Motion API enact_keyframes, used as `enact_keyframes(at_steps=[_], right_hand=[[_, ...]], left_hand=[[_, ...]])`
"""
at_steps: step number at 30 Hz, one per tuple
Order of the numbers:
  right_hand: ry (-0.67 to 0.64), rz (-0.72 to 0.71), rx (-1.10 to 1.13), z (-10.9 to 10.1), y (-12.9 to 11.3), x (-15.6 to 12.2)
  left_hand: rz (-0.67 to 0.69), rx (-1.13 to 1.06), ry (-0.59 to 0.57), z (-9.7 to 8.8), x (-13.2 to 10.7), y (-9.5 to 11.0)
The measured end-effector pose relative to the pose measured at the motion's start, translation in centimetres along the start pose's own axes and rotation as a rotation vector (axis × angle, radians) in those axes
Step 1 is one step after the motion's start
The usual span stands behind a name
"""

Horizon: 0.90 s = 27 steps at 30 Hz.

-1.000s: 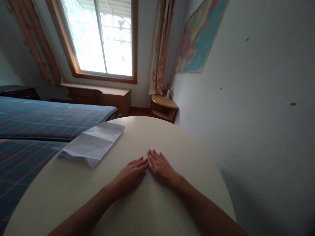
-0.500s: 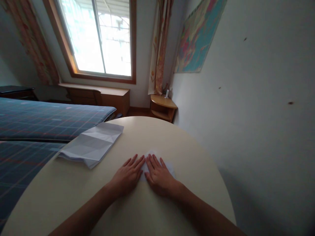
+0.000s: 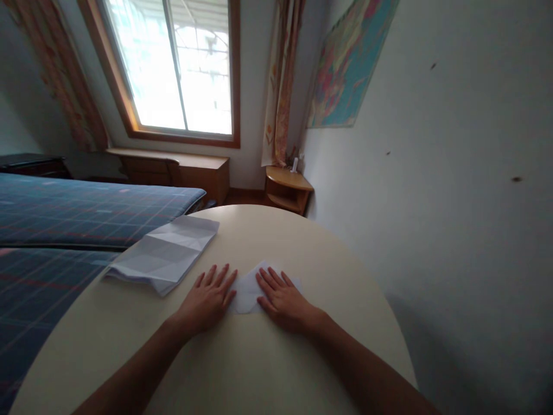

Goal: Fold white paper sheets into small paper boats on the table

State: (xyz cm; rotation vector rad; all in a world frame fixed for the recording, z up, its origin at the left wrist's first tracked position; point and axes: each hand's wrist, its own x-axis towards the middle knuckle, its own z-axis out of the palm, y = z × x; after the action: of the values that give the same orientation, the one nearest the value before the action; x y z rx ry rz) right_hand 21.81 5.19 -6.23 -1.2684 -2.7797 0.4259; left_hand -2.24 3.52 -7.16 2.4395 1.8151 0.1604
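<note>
A small folded piece of white paper (image 3: pixel 247 293) lies flat on the round cream table (image 3: pixel 242 369), with a pointed top edge and visible crease lines. My left hand (image 3: pixel 208 298) is spread palm down at the paper's left side, its thumb and index finger over that edge. Flat on the right half of the paper rests my right hand (image 3: pixel 283 300), fingers stretched forward and slightly apart. Both palms hide the paper's outer parts.
A larger stack of creased white sheets (image 3: pixel 173 248) lies at the table's left rim. Beyond that rim is a bed with a blue plaid mattress (image 3: pixel 86 210). A corner shelf (image 3: pixel 288 178) and a desk (image 3: pixel 203 161) stand behind; a white wall (image 3: pixel 453 230) runs along the right.
My left hand has slid left, away from my right hand, uncovering the middle of the folded paper. My right hand has barely moved and stays on the paper.
</note>
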Motion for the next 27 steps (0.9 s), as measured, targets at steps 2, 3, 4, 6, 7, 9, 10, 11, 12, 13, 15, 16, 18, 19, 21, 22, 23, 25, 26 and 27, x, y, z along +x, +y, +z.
enact_keyframes(at_steps=[2,3,4,6,7,9,10,11,12,13,15,16,18,19,21,22,23,25,26,27], right_hand=[[0.0,0.0,-0.002,-0.2,0.2,0.0],[-0.002,-0.004,-0.003,-0.3,0.3,0.0],[-0.004,-0.009,-0.002,-0.4,0.4,0.0],[-0.009,-0.028,0.004,-0.7,0.7,0.1],[-0.014,-0.037,0.01,-0.8,0.8,0.1],[-0.022,-0.054,0.022,-0.9,1.1,0.2],[-0.024,-0.061,0.026,-1.0,1.2,0.2],[-0.024,-0.067,0.028,-1.0,1.3,0.3],[-0.021,-0.072,0.03,-1.0,1.3,0.3],[-0.018,-0.076,0.031,-1.0,1.4,0.3],[-0.013,-0.081,0.032,-1.0,1.4,0.3],[-0.013,-0.083,0.033,-1.0,1.4,0.4],[-0.016,-0.086,0.032,-1.1,1.3,0.4],[-0.019,-0.086,0.032,-1.2,1.2,0.4],[-0.02,-0.083,0.033,-1.3,1.1,0.3],[-0.02,-0.081,0.032,-1.4,0.9,0.3],[-0.019,-0.08,0.032,-1.5,0.8,0.3],[-0.019,-0.087,0.031,-1.7,0.6,0.2],[-0.023,-0.095,0.031,-1.8,0.5,0.2],[-0.029,-0.104,0.032,-1.9,0.4,0.2]], left_hand=[[-0.019,-0.001,0.038,-0.1,0.0,-0.5],[-0.023,-0.009,0.061,-0.2,0.1,-0.7],[-0.019,-0.025,0.089,-0.4,0.1,-0.8],[0.0,-0.093,0.149,-0.6,0.3,-1.0],[0.007,-0.138,0.176,-0.7,0.3,-1.1],[0.006,-0.216,0.214,-0.7,0.4,-1.0],[-0.001,-0.239,0.223,-0.6,0.4,-0.9],[-0.006,-0.252,0.227,-0.4,0.5,-0.9],[-0.006,-0.257,0.23,-0.3,0.5,-0.8],[-0.004,-0.26,0.231,-0.1,0.5,-0.8],[-0.009,-0.272,0.231,0.2,0.7,-0.8],[-0.021,-0.281,0.229,0.4,0.7,-0.9],[-0.054,-0.305,0.218,0.5,0.9,-1.0],[-0.066,-0.318,0.21,0.5,1.0,-1.2],[-0.084,-0.34,0.197,0.6,1.2,-1.4],[-0.088,-0.349,0.193,0.7,1.3,-1.5],[-0.089,-0.356,0.192,0.8,1.4,-1.6],[-0.092,-0.367,0.198,1.0,1.5,-1.7],[-0.094,-0.373,0.206,1.2,1.6,-1.8],[-0.094,-0.379,0.215,1.3,1.7,-1.8]])
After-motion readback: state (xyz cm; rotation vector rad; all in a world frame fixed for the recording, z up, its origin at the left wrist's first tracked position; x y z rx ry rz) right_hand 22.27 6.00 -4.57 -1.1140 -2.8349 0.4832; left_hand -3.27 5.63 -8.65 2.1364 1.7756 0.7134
